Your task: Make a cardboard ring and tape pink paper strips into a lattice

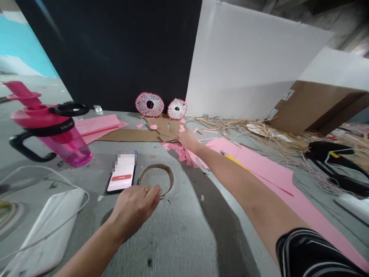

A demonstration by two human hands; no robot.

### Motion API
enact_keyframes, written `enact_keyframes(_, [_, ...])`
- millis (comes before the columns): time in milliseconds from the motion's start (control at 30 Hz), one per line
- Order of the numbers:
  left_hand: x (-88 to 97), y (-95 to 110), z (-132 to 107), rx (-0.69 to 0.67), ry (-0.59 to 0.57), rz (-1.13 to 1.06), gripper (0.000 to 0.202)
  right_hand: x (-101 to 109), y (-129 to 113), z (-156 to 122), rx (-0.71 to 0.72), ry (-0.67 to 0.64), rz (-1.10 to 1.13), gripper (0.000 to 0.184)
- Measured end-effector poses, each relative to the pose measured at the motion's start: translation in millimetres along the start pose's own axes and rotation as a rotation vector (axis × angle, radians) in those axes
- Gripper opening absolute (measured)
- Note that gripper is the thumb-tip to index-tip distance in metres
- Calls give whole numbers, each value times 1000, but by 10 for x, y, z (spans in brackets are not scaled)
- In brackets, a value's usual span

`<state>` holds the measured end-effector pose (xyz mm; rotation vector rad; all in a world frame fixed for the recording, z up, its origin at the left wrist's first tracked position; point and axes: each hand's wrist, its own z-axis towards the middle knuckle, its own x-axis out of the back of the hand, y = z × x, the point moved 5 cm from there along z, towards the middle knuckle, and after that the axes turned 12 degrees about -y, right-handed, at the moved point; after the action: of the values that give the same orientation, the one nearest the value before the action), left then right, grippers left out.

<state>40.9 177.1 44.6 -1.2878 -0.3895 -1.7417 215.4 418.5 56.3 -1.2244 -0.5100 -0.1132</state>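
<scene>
My left hand [135, 206] rests on the grey floor with its fingers curled, pinching the near edge of a brown ring [157, 177]. A phone [122, 172] with a lit screen lies just left of the ring. My right hand [188, 140] is stretched far forward, its fingers down among pink paper scraps [181, 152] beside a cardboard piece [135, 134]. Whether it holds a scrap is hidden. Two pink string-wound rings [149, 104] [177, 109] lean against the black board behind.
A pink water bottle [52, 130] stands at the left, a white bag [49, 227] below it. Pink paper sheets [259, 169] lie under my right arm. Straw-like raffia [259, 132], a cardboard box [314, 105] and a black tool [334, 161] sit at the right.
</scene>
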Motion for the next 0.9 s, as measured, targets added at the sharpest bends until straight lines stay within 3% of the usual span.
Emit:
enact_keyframes(67, [-2,-12,-3,16,14,16,30,149,-180,23,37,35,-29,18])
enact_keyframes(167, [10,-57,-17,53,66,31,27,560,-600,-113,147,149,-12,12])
enact_keyframes(200, [20,-79,-24,70,89,25,25,743,-770,-247,230,218,74,13])
enact_keyframes(267, [46,-140,-40,126,138,-7,24,1061,-1075,-617,332,237,230,16])
enact_keyframes(333, [75,-213,-56,204,179,-46,24,1308,-1290,-1089,347,220,349,19])
enact_keyframes(400, [106,-286,-76,300,215,-63,26,1411,-1374,-1551,293,138,417,20])
enact_keyframes(500, [91,-364,-87,422,163,-87,29,1276,-1213,-2037,118,16,458,23])
enact_keyframes(600, [9,-386,-82,474,70,-164,30,823,-773,-2186,-179,-128,520,30])
enact_keyframes(667, [-37,-374,-76,463,46,-210,29,477,-474,-2141,-319,-249,514,29])
enact_keyframes(733, [-53,-358,-73,436,42,-228,28,267,-218,-2016,-377,-240,462,25])
enact_keyframes(900, [-23,-385,-90,457,-23,-183,27,168,150,-1675,-412,-110,436,19])
